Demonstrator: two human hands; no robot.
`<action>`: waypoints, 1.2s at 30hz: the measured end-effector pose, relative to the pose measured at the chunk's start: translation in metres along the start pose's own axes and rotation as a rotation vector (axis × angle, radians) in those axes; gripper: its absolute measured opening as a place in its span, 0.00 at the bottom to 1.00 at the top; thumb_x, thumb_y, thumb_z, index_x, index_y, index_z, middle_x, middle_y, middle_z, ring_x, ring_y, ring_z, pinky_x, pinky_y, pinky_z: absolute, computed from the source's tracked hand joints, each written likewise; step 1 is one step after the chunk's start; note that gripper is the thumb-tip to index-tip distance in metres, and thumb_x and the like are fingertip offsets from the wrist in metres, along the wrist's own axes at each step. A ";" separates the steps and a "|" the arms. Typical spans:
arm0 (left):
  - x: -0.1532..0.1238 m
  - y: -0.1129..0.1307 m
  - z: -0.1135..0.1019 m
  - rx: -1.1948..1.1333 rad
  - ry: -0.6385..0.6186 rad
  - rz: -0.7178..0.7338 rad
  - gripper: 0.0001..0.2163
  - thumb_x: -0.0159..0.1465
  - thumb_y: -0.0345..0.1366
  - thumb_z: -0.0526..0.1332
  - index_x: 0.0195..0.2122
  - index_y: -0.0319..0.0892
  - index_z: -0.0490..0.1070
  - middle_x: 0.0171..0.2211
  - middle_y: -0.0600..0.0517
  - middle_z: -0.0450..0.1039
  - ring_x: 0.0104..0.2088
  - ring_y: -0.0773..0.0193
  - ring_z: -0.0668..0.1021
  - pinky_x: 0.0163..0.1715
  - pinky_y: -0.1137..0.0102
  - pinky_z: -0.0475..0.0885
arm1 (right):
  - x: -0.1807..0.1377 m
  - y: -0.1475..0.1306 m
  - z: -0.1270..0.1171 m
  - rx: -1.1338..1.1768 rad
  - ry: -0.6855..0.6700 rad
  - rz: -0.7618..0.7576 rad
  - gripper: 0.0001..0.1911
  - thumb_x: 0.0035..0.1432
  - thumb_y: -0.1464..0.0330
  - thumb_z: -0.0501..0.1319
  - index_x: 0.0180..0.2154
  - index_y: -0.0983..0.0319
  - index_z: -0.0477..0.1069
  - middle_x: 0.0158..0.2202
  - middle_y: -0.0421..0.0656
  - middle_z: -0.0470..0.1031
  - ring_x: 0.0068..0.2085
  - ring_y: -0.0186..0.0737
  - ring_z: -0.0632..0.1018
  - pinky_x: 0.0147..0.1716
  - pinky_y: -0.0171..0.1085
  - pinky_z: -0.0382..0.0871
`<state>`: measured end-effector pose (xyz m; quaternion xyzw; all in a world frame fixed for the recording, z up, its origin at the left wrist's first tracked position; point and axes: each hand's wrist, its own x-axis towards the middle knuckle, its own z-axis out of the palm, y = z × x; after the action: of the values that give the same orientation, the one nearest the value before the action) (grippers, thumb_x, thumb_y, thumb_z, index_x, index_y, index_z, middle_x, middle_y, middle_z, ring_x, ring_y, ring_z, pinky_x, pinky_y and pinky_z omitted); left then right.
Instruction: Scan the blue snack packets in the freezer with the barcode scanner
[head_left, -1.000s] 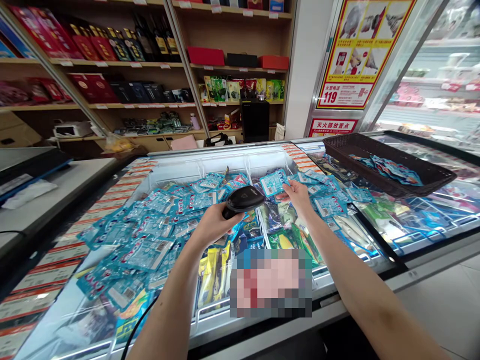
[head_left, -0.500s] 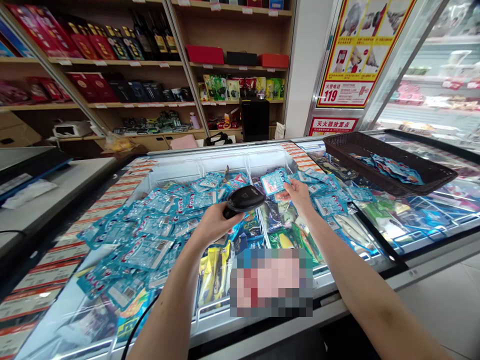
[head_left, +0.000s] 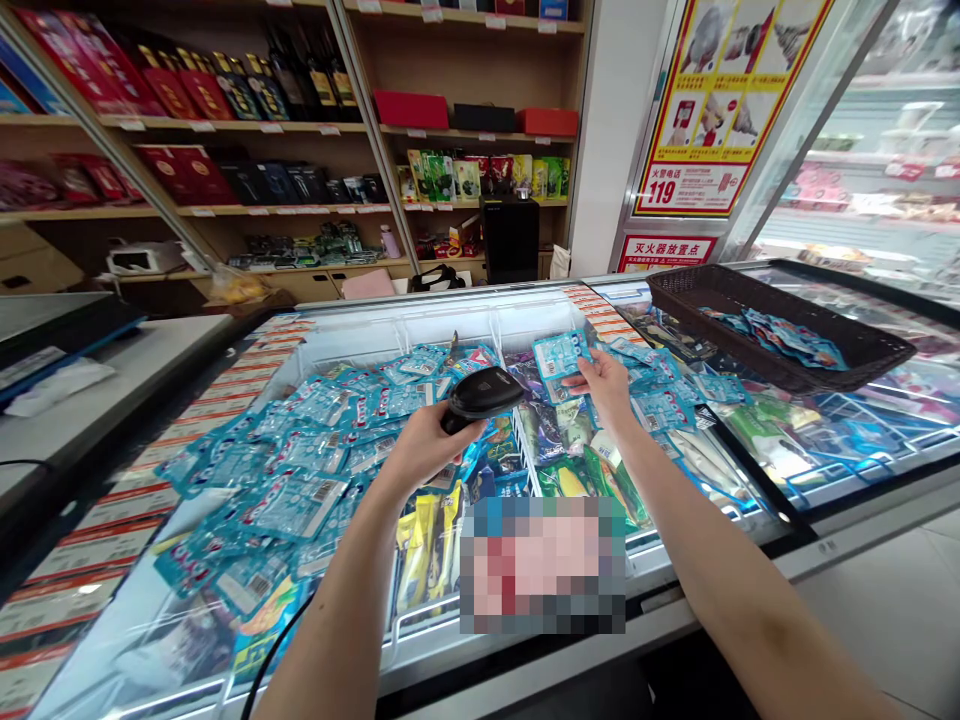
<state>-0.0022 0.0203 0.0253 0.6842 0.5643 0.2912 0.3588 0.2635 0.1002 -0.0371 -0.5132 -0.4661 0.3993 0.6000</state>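
Observation:
In the head view, my left hand (head_left: 425, 447) is closed around the handle of a black barcode scanner (head_left: 484, 394), whose head points right. My right hand (head_left: 604, 386) pinches a small blue snack packet (head_left: 559, 362) by its right edge, a short way right of the scanner. The packet is held up, its printed side with a white panel towards me. A big spread of like blue packets (head_left: 300, 500) lies on the freezer glass to the left. A smaller group of them (head_left: 664, 405) lies just beyond my right wrist.
A brown woven basket (head_left: 787, 372) holding blue packets stands on the freezer at the right. Bagged goods, among them yellow packs (head_left: 425, 550), show inside the chest freezer (head_left: 352, 318). The scanner's black cable (head_left: 279, 650) runs beside my left forearm. Stocked shelves (head_left: 247, 125) stand behind.
My right hand has moved slightly right with the packet, which is now turned more upright. The scanner in my left hand has shifted a little to the left.

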 end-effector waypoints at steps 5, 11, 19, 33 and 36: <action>0.001 -0.003 -0.007 0.035 0.125 -0.019 0.15 0.53 0.49 0.61 0.27 0.39 0.69 0.15 0.53 0.69 0.17 0.63 0.72 0.19 0.72 0.64 | 0.000 -0.018 -0.023 -0.252 0.234 -0.166 0.27 0.59 0.58 0.49 0.58 0.63 0.55 0.28 0.43 0.74 0.29 0.43 0.78 0.28 0.38 0.71; 0.003 -0.010 -0.012 0.053 0.201 -0.027 0.16 0.54 0.49 0.60 0.27 0.39 0.70 0.15 0.53 0.70 0.18 0.64 0.73 0.20 0.73 0.64 | 0.010 -0.022 -0.054 -0.698 0.519 -0.284 0.22 0.62 0.62 0.45 0.52 0.65 0.64 0.32 0.48 0.74 0.35 0.45 0.76 0.41 0.43 0.65; 0.005 -0.016 -0.015 0.069 0.212 -0.022 0.17 0.54 0.49 0.60 0.27 0.38 0.71 0.16 0.52 0.71 0.19 0.61 0.75 0.21 0.72 0.64 | 0.009 -0.012 -0.066 -1.082 0.701 -0.290 0.16 0.54 0.67 0.54 0.44 0.63 0.72 0.48 0.53 0.65 0.50 0.54 0.62 0.47 0.49 0.57; 0.005 -0.022 -0.016 0.017 0.245 -0.007 0.17 0.54 0.50 0.60 0.28 0.38 0.70 0.15 0.52 0.70 0.17 0.63 0.73 0.20 0.72 0.64 | -0.017 -0.016 0.055 -0.924 -0.586 -0.790 0.25 0.64 0.65 0.48 0.61 0.59 0.53 0.61 0.44 0.58 0.59 0.44 0.62 0.56 0.46 0.57; 0.004 -0.021 -0.019 -0.003 0.267 -0.013 0.17 0.54 0.50 0.60 0.27 0.39 0.69 0.14 0.53 0.69 0.16 0.63 0.72 0.19 0.72 0.64 | -0.015 -0.012 0.076 -0.956 -0.759 -0.838 0.25 0.65 0.61 0.47 0.62 0.57 0.53 0.63 0.44 0.56 0.61 0.45 0.60 0.57 0.48 0.55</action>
<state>-0.0287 0.0300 0.0192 0.6353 0.6108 0.3781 0.2836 0.1864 0.1020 -0.0248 -0.3242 -0.9214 0.0402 0.2106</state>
